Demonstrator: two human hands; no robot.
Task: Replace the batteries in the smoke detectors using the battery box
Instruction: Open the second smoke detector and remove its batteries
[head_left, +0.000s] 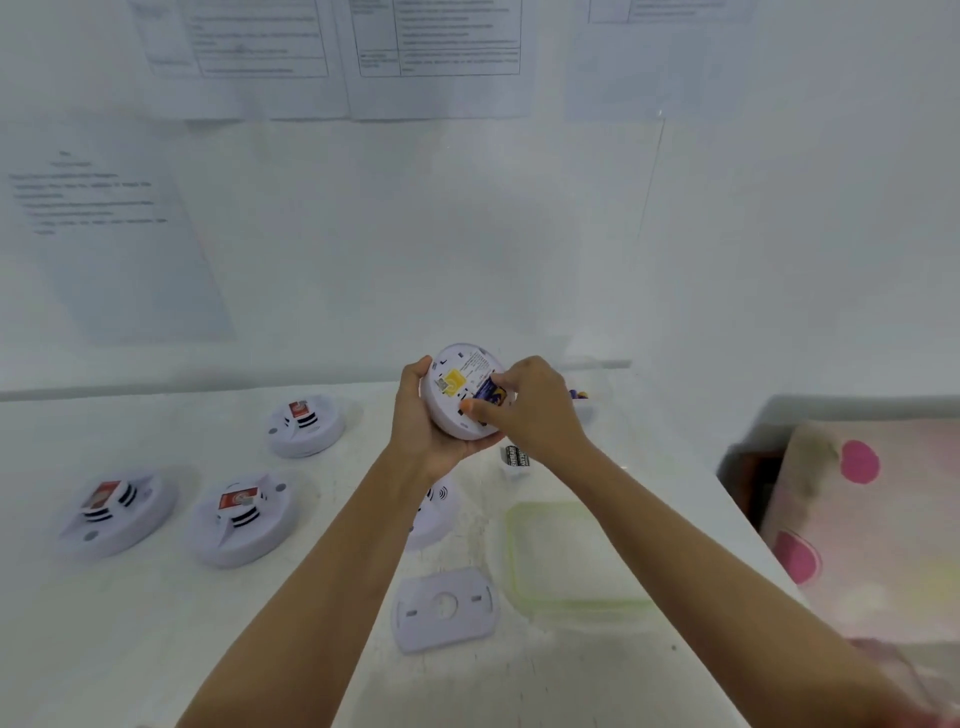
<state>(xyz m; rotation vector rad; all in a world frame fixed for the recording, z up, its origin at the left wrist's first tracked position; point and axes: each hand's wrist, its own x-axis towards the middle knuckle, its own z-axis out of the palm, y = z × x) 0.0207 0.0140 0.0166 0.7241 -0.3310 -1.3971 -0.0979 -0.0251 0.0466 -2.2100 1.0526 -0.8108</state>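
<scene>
My left hand (421, 410) grips a round white smoke detector (454, 387) above the table, its back side with a yellow label turned toward me. My right hand (530, 410) pinches a dark blue battery (491, 392) against the detector's right side, at the battery slot. Three more white detectors lie on the table at the left (305, 426) (244, 519) (117, 512), each with a red-orange battery showing. Another detector (434, 512) is partly hidden under my left forearm. A black battery (515, 457) lies just below my right wrist.
A detached white mounting plate (444, 608) lies near the front. A clear lid with a green rim (571, 556) sits to its right. A clear battery box (584, 402) stands behind my right hand. A pink-dotted cloth (857, 519) lies beyond the table's right edge.
</scene>
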